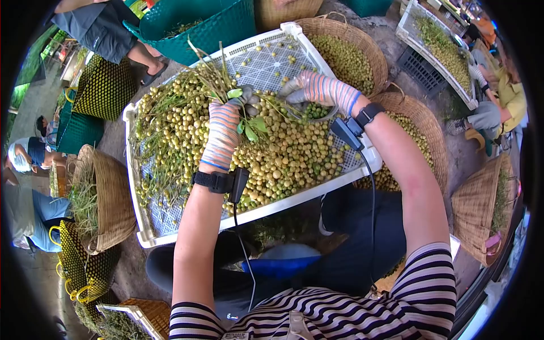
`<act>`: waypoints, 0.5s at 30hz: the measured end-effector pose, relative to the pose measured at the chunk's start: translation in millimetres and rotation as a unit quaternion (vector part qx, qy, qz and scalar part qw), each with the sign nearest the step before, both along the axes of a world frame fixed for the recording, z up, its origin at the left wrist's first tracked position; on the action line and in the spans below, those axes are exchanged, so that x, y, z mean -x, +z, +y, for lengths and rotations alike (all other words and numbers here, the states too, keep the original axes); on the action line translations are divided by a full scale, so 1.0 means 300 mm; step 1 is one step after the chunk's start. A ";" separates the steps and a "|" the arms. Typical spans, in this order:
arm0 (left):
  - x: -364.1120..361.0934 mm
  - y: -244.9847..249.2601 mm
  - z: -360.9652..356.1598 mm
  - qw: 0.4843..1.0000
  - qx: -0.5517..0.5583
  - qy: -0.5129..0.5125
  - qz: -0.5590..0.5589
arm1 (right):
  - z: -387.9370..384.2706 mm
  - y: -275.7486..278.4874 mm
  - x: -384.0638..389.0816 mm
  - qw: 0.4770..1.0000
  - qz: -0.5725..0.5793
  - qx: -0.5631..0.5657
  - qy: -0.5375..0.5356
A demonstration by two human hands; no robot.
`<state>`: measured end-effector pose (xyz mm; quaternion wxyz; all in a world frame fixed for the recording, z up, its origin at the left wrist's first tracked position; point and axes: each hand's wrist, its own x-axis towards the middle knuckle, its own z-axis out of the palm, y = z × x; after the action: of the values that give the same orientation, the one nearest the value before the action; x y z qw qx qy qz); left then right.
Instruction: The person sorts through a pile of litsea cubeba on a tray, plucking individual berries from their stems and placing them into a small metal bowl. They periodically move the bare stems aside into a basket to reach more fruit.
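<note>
A white plastic tray (249,215) holds a heap of small round yellow-brown fruits (272,164), with stems and thin twigs at its left side. My left hand (222,127), in a striped glove with grey fingertips, is closed around a bunch of stems (212,79) with a few green leaves. To its right, my right hand (320,92), gloved the same way, is over the tray beside a clear container of small green fruits (315,111). Its fingers are bent, and whether they grip anything is unclear.
Wicker baskets of fruit (345,54) stand beyond and right of the tray. A teal basket (198,28) is at the back. At the left are a wicker basket (113,198) and a yellow-black basket (105,85). People are at both sides; another tray (405,28) is at the upper right.
</note>
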<state>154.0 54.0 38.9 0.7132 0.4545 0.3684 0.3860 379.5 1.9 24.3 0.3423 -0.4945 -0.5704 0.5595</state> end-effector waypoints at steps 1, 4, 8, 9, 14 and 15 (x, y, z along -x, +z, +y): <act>0.010 -0.009 0.014 0.999 0.015 0.001 -0.035 | -0.001 0.010 -0.020 0.993 -0.110 0.036 0.030; 0.035 0.009 0.036 0.998 0.026 0.004 -0.064 | -0.039 0.027 -0.045 0.974 -0.212 0.062 0.051; 0.052 0.017 0.041 0.991 0.049 -0.012 -0.125 | -0.037 -0.087 -0.048 0.981 0.171 0.096 -0.004; 0.051 0.027 0.033 0.994 0.042 0.007 -0.097 | -0.048 -0.073 -0.033 0.965 0.234 0.116 0.020; 0.066 0.037 0.012 0.997 0.047 0.014 -0.058 | -0.065 -0.008 0.049 0.993 0.057 0.104 0.021; 0.067 0.029 0.012 0.998 0.035 0.022 -0.041 | -0.071 -0.005 0.072 0.995 0.047 0.081 0.025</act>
<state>134.0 57.7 47.6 0.7342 0.4051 0.3623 0.4068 357.8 -19.3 22.8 0.3140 -0.4793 -0.5184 0.6347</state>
